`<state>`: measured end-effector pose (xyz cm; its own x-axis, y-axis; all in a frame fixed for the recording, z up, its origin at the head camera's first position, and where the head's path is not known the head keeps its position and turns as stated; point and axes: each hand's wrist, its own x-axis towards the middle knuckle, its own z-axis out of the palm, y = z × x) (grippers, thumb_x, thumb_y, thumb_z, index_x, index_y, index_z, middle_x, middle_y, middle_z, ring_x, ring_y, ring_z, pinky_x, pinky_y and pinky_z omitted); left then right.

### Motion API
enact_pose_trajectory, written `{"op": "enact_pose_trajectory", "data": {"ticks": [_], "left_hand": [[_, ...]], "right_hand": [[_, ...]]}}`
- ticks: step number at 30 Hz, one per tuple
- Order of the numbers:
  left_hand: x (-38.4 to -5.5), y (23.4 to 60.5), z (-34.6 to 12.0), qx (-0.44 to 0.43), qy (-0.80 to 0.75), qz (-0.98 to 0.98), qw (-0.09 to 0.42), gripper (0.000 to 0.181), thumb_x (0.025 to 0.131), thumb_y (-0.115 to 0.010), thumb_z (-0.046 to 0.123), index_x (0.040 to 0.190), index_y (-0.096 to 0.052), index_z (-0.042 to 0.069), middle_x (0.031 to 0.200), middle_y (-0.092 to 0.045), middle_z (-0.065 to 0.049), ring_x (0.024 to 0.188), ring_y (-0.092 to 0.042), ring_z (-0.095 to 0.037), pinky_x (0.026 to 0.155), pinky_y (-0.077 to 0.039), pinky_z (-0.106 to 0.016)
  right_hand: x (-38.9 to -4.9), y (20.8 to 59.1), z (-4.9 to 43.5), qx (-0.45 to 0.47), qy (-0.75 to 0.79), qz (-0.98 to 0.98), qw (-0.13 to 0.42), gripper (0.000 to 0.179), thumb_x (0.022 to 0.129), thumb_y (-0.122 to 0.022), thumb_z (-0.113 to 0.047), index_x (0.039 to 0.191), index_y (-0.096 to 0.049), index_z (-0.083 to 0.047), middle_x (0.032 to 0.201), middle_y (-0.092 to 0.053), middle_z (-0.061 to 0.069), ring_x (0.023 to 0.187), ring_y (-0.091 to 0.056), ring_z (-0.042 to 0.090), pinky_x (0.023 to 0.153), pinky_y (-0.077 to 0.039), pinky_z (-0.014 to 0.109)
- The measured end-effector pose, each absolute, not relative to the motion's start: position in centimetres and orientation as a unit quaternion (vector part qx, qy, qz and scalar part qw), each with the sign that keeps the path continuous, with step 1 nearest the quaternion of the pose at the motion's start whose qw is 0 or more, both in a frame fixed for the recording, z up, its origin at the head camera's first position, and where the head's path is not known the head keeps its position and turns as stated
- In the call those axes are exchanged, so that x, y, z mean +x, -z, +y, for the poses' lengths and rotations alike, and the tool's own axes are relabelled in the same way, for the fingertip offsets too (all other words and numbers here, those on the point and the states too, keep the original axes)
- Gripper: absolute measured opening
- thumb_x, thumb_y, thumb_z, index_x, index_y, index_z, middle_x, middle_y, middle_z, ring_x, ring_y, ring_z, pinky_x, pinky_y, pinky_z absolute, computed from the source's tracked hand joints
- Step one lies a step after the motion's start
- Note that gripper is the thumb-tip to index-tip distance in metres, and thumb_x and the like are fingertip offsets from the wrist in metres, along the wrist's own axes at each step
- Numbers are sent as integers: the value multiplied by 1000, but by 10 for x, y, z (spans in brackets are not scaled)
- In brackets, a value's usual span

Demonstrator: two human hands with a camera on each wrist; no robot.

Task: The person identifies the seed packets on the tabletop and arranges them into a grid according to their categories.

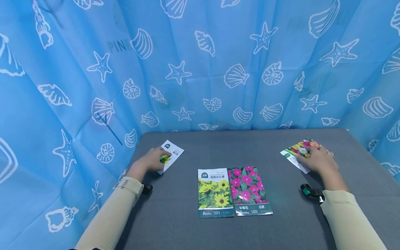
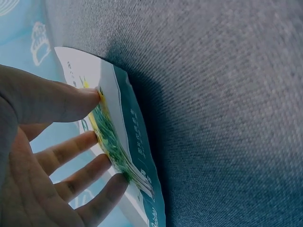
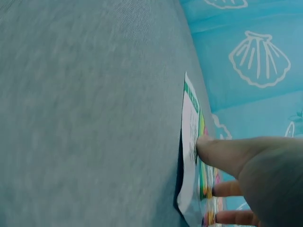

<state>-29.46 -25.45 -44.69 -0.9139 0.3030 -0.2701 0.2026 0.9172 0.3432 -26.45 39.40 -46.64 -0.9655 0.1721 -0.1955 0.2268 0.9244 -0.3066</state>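
My left hand (image 1: 152,159) has its thumb and fingertips spread on the face of a white seed packet (image 1: 175,151) at the table's far left. The left wrist view shows this packet (image 2: 137,132) with yellow flowers, green stems and a dark green band. At the far right, my right hand (image 1: 322,160) touches a seed packet with multicoloured flowers (image 1: 300,148). Its thumb presses the packet's face (image 3: 190,127) in the right wrist view, and some of its fingers are hidden there. Both packets lie on the table, tilted relative to its edge.
A sunflower seed packet (image 1: 215,194) and a pink-flowered seed packet (image 1: 248,189) lie side by side at the middle of the grey cloth-covered table (image 1: 187,232). A blue curtain with white shells and starfish (image 1: 200,80) hangs behind and at both sides.
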Motion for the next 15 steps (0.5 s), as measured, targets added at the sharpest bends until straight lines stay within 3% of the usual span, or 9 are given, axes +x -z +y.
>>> {"op": "enact_pose_trajectory", "data": {"ticks": [5, 15], "left_hand": [[-293, 448, -254, 123, -162, 966, 157, 65, 90, -65, 6, 153, -60, 21, 160, -46, -17, 147, -40, -44, 110, -46, -63], [-288, 444, -245, 97, -147, 971, 164, 65, 91, -67, 11, 155, -57, 22, 164, -44, -17, 133, -45, -36, 95, -49, -50]], "right_hand": [[-262, 466, 399, 65, 162, 981, 80, 98, 103, -54, -62, 153, -30, 19, 148, -18, 53, 127, -26, 72, 95, -42, 86], [-260, 466, 407, 24, 164, 982, 93, 92, 105, -50, -63, 156, -32, 12, 151, -16, 52, 135, -20, 73, 98, -37, 89]]}}
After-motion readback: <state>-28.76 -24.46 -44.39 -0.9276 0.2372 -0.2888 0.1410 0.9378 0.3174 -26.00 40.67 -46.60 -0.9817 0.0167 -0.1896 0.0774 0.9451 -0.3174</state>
